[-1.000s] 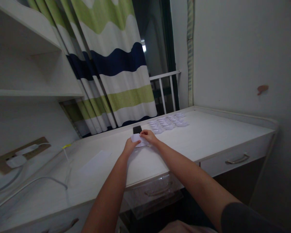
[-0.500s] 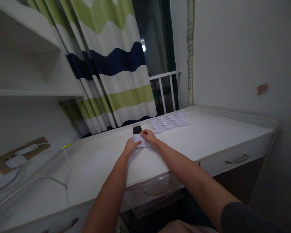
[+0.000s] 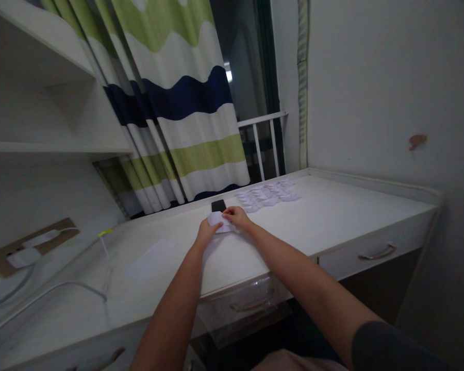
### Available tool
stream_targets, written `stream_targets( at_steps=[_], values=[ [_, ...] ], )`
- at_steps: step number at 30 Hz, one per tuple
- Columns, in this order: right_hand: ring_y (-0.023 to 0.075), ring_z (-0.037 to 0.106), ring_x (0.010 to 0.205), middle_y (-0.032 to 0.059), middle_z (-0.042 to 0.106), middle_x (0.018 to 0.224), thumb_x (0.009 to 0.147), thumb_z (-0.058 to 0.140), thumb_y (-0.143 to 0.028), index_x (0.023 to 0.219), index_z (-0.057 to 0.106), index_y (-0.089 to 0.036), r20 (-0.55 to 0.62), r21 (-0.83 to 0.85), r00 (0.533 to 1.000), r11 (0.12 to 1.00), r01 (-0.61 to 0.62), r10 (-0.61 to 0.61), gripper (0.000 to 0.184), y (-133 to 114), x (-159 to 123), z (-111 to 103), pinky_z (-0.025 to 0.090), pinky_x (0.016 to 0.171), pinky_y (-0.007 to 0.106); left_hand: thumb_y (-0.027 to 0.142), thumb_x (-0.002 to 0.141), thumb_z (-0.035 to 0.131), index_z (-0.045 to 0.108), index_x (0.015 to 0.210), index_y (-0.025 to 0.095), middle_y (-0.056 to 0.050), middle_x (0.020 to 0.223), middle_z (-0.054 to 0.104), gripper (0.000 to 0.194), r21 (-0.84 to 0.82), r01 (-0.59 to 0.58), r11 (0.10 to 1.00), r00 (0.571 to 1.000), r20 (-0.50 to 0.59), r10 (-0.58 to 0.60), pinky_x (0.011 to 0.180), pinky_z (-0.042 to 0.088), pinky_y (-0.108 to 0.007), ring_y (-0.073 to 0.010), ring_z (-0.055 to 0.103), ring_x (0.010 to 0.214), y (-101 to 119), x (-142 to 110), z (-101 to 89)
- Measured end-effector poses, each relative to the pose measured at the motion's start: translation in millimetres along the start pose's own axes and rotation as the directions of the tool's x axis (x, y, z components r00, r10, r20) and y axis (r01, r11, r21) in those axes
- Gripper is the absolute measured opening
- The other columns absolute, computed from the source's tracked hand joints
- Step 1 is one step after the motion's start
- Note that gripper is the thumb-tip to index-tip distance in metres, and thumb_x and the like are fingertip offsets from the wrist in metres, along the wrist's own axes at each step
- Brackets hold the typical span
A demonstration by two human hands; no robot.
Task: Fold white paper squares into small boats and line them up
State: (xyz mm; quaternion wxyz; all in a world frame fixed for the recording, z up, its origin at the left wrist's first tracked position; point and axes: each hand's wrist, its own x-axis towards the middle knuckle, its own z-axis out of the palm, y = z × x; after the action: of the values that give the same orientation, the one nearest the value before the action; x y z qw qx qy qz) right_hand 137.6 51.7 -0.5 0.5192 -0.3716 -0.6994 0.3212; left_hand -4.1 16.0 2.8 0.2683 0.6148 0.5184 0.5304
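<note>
A small piece of white paper [image 3: 215,218] is held up between my two hands, just above the desk [image 3: 232,263]. My left hand [image 3: 206,232] grips its left side, with the thumb across the front. At the upper right edge, the fingers of my right hand [image 3: 235,215] pinch the paper. Right behind it lies a dark phone [image 3: 217,205], its lower part hidden by the paper. Several folded white paper pieces [image 3: 268,195] sit in rows on the desk beyond my right hand. To the left, a flat white sheet [image 3: 151,258] rests on the desktop.
A power strip [image 3: 42,238] with a white charger [image 3: 23,256] is on the left wall, and a white cable [image 3: 62,285] curves over the desk. A shelf [image 3: 58,149] overhangs the left side. A striped curtain [image 3: 204,123] hangs behind. Drawer handles [image 3: 378,253] stick out in front.
The paper's upper edge has tilted and shifted slightly between my hands. Both hands keep their hold in nearly the same place, and the other things have stayed put.
</note>
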Motion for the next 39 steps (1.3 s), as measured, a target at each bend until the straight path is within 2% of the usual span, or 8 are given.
stream_targets(
  at_steps=[6,12,23,30,39],
  values=[
    [0.0106,0.050,0.059,0.0016,0.060,0.060,0.066,0.059,-0.030,0.075,0.066,-0.013,0.008,0.015,1.000,1.000,0.028,-0.028,0.021,4.4,0.9,-0.1,0.036,0.055,0.021,0.020,0.046,0.072,0.065,0.077,0.012,-0.008,0.076,0.067,0.033,-0.038,0.026,0.999,0.999,-0.037,-0.027,0.072,0.045,-0.033,-0.0246,0.061,0.079,3.3,0.7,-0.8],
    [0.0099,0.049,0.057,0.0012,0.059,0.058,0.066,0.059,-0.027,0.073,0.067,-0.012,0.022,-0.014,0.999,0.999,0.030,-0.030,0.018,4.3,0.3,-1.3,0.035,0.055,0.021,0.021,0.047,0.071,0.065,0.075,0.013,-0.008,0.077,0.067,0.030,0.015,0.020,1.000,0.991,-0.131,-0.018,0.073,0.045,-0.033,-0.0253,0.061,0.079,3.2,2.0,-3.3],
    [0.0096,0.048,0.058,0.0010,0.059,0.060,0.068,0.057,-0.024,0.074,0.066,-0.011,0.011,-0.047,1.000,0.999,0.011,-0.011,0.017,1.0,-0.4,-0.7,0.035,0.057,0.021,0.023,0.050,0.070,0.064,0.081,0.011,-0.010,0.081,0.067,0.034,0.052,0.022,0.998,0.992,-0.121,-0.016,0.072,0.045,-0.034,-0.0257,0.061,0.079,2.1,2.0,-2.6],
    [0.0089,0.049,0.057,0.0008,0.059,0.062,0.067,0.058,-0.023,0.076,0.066,-0.012,0.034,-0.006,0.999,1.000,-0.022,0.022,0.016,2.8,0.2,-0.2,0.037,0.057,0.021,0.023,0.052,0.068,0.064,0.084,0.011,-0.011,0.085,0.067,0.034,0.049,0.051,0.998,0.979,-0.201,-0.040,0.074,0.045,-0.034,-0.0250,0.061,0.082,0.8,4.5,-4.9],
    [0.0070,0.046,0.054,-0.0005,0.057,0.060,0.068,0.057,-0.018,0.075,0.065,-0.012,0.015,-0.074,1.000,0.997,-0.010,0.011,0.012,4.6,2.1,1.7,0.035,0.055,0.019,0.022,0.054,0.067,0.063,0.087,0.008,-0.013,0.090,0.066,0.036,0.068,0.046,0.997,0.983,-0.182,-0.033,0.074,0.045,-0.032,-0.0244,0.061,0.083,4.2,1.6,-3.5]
  ],
)
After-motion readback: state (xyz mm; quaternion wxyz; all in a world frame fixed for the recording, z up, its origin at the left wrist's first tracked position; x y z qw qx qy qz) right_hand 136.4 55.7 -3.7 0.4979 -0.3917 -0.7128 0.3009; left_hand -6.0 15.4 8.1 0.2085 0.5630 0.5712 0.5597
